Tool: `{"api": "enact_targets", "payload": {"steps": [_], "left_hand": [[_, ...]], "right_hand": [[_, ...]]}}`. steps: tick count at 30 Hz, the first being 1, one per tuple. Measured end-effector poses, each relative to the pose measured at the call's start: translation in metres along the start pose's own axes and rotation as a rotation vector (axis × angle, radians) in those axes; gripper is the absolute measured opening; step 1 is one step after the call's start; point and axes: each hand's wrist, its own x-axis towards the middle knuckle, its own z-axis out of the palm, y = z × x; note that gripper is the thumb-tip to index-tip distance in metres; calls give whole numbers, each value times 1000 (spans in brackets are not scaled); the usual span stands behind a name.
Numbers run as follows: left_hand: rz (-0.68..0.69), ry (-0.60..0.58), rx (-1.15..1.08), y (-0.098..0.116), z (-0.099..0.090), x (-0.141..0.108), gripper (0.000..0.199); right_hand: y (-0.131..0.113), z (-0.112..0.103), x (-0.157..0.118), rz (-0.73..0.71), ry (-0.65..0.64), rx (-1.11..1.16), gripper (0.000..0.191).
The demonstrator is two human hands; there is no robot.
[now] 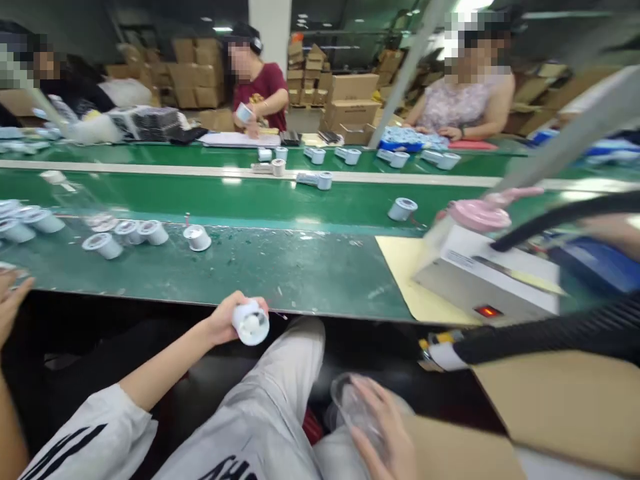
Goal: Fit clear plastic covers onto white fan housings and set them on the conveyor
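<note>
Left hand [231, 321] gripping white round housing [253, 328] by green bench [300, 277] edge, right hand [383, 417] around clear plastic piece [346, 399], blurred, lower down.

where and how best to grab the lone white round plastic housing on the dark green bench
Grip the white housing around its short round wall, probably from the near right: pale blue plastic housings sit to its left, and a thin reddish piece sticks up at its far edge.
</note>
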Motion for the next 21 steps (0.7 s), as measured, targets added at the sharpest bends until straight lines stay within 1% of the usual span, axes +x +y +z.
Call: {"api": "enact_targets", "payload": {"steps": [1,2,3,4,5,6,7,10,14,16,18,19,21], "left_hand": [[-71,-134,22,-8,19,6,39],[-140,-263,50,-15,36,11,38],[-207,-383,74,-20,51,15,37],[-243,-485,121,-23,64,18,36],[-242,-565,188,-25,75,21,34],[-207,-620,265,-25,84,23,31],[-152,-651,340,-24,91,25,29],[56,-641,513,-19,105,27,20],[330,-592,723,-17,112,21,18],[391,-546,746,-20,112,19,17],[424,-485,719,-23,110,19,25],[443,-462,706,-26,109,20,33],[485,-447,691,-31,106,23,51]], "right_hand": [[-8,3,5,-20,47,-123,51],[-17,5,11,-81,62,-228,48],[-24,6,18,-127,60,-296,47],[-31,6,23,-138,56,-351,48],[-35,6,28,-131,44,-394,50],[-38,5,30,-96,23,-419,52],[-40,3,31,-46,-2,-429,53],[-37,-1,23,115,-60,-360,46],[-32,-6,13,232,-47,-147,26],[-33,-9,14,271,-53,-41,19],[-36,-13,17,299,-46,72,19],[-38,-15,19,308,-28,127,18],[-42,-17,22,327,51,210,17]]}}
